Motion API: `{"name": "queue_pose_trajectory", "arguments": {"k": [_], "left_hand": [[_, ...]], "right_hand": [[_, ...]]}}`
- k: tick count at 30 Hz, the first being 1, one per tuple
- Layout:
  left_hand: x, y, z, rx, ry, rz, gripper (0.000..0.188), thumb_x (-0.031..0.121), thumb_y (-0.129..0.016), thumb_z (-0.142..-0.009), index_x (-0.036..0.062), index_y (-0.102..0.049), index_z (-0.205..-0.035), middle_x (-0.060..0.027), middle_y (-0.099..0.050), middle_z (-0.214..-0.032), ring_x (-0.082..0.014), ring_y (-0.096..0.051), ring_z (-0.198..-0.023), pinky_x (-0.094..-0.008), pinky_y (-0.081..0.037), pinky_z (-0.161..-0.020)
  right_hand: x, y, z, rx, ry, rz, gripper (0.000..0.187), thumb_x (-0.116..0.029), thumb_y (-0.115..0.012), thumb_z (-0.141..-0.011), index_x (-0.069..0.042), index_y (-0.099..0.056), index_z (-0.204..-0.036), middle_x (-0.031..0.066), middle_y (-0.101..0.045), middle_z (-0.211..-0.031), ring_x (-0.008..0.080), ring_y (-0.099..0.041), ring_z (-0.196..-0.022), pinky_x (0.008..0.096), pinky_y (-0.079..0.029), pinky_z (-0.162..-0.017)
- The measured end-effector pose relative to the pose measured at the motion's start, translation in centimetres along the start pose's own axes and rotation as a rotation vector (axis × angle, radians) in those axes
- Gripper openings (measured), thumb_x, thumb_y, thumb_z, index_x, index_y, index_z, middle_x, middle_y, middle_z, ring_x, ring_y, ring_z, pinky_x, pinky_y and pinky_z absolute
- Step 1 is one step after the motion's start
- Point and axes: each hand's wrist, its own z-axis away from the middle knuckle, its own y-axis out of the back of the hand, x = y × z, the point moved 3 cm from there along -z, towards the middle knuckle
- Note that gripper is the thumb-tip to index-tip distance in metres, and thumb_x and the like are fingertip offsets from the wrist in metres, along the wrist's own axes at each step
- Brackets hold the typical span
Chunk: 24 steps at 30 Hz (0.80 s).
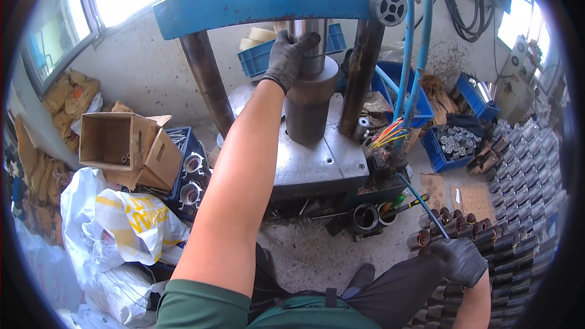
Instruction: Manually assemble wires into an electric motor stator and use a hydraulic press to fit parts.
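My left hand [287, 58], in a dark grey glove, reaches up to a shiny metal cylinder [315, 45] under the blue crossbeam of a press [274, 3]. Its thumb lies across the cylinder's front, and the other fingers curl at its left side, partly hidden. Below the cylinder, a thick dark metal sleeve [308, 109] stands upright on the steel press bed [341, 152]. Low at the right, my right hand [460, 262], gloved too, is closed round the end of a thin blue lever [423, 202], which slants up to the press's right side.
Rows of metal cylinders [527, 176] stand close on the right, some with copper windings. Blue bins [448, 149] of parts sit behind them. Cardboard boxes [109, 140] and white sacks [91, 219] crowd the left. Coloured wires [390, 134] hang beside the press's right column.
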Motion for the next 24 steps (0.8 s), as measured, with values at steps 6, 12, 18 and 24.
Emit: {"name": "queue_pose_trajectory", "arguments": {"k": [6, 12, 18, 24], "left_hand": [[-0.3, 0.3, -0.3, 0.033, 0.034, -0.020, 0.068, 0.041, -0.091, -0.076, -0.0004, -0.056, -0.117, -0.0161, -0.069, -0.106, -0.0247, -0.069, -0.096, -0.0369, -0.055, -0.088], [-0.3, 0.4, -0.5, 0.043, 0.031, -0.048, 0.071, 0.040, -0.091, -0.075, -0.0013, -0.056, -0.121, -0.0176, -0.070, -0.108, -0.0258, -0.069, -0.099, -0.0372, -0.055, -0.090], [0.3, 0.4, 0.3, 0.045, 0.040, -0.040, 0.071, 0.039, -0.091, -0.075, -0.0018, -0.056, -0.122, -0.0173, -0.070, -0.109, -0.0262, -0.069, -0.099, -0.0381, -0.055, -0.091], [0.4, -0.2, -0.1, -0.002, -0.017, 0.018, 0.082, 0.035, -0.091, -0.075, -0.0005, -0.048, -0.135, -0.0175, -0.066, -0.119, -0.0256, -0.066, -0.109, -0.0371, -0.052, -0.097]], "right_hand": [[0.0, 0.1, -0.2, 0.144, -0.048, -0.026, 0.018, -0.017, -0.070, -0.083, -0.010, -0.071, -0.099, 0.0143, -0.071, -0.086, 0.0382, -0.070, -0.079, 0.0472, -0.057, -0.070], [0.5, -0.3, 0.3, -0.141, 0.046, 0.071, 0.025, -0.012, -0.073, -0.082, -0.008, -0.071, -0.107, 0.0164, -0.071, -0.088, 0.0384, -0.070, -0.080, 0.0470, -0.057, -0.070], [-1.3, 1.2, -1.0, 0.112, -0.056, -0.058, 0.025, -0.003, -0.067, -0.082, -0.006, -0.071, -0.107, 0.0194, -0.071, -0.089, 0.0410, -0.070, -0.082, 0.0476, -0.056, -0.073], [-0.5, 4.6, -3.2, 0.424, 0.001, 0.109, 0.024, 0.003, -0.064, -0.086, -0.003, -0.066, -0.110, 0.0216, -0.069, -0.094, 0.0425, -0.068, -0.087, 0.0481, -0.053, -0.075]]}}
